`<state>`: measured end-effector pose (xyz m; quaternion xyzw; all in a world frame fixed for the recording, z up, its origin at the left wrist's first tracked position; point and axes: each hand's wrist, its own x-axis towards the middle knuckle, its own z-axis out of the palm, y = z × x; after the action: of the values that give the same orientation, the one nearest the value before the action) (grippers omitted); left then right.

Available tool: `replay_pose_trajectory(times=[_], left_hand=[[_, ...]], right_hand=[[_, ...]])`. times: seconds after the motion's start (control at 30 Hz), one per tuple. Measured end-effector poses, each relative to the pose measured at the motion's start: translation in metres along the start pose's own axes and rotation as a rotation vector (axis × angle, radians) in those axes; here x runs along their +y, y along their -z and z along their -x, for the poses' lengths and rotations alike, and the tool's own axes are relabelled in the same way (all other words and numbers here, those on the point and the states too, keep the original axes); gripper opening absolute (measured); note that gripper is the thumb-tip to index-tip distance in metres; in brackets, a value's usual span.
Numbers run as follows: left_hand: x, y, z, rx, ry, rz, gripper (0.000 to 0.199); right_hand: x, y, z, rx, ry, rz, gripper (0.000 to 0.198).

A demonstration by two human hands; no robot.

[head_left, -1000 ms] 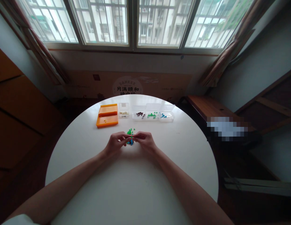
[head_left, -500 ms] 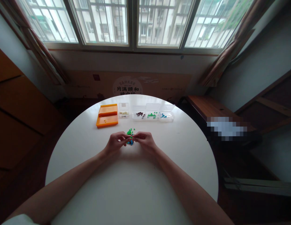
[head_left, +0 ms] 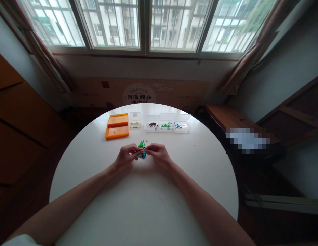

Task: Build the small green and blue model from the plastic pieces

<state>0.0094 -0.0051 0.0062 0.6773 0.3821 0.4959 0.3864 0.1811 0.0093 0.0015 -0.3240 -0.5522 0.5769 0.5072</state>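
My left hand and my right hand meet over the middle of the round white table. Both are closed in a pinch, fingertips close together on a small green piece whose exact kind is too small to make out. Just beyond and below the fingers lies a pile of small loose pieces: green pieces on the far side, blue pieces and dark ones nearer me. The fingers hide part of this pile.
An orange two-level tray holds a few yellow bits at the back left. Beside it stand clear lidded boxes: one with pale pieces, one with dark brown pieces, one with green pieces, one with blue pieces.
My right fingertips have shifted very slightly right, showing a little more green between the hands. The boxes and tray have stayed put.
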Motion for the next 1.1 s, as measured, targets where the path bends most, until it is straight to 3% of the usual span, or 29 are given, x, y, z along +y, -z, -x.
replay_pose_trajectory(times=[1.1], left_hand=[[-0.0045, 0.0018, 0.0008, 0.01, 0.035, 0.023, 0.024]], right_hand=[[0.0022, 0.0021, -0.0001, -0.074, -0.004, -0.029, 0.025]])
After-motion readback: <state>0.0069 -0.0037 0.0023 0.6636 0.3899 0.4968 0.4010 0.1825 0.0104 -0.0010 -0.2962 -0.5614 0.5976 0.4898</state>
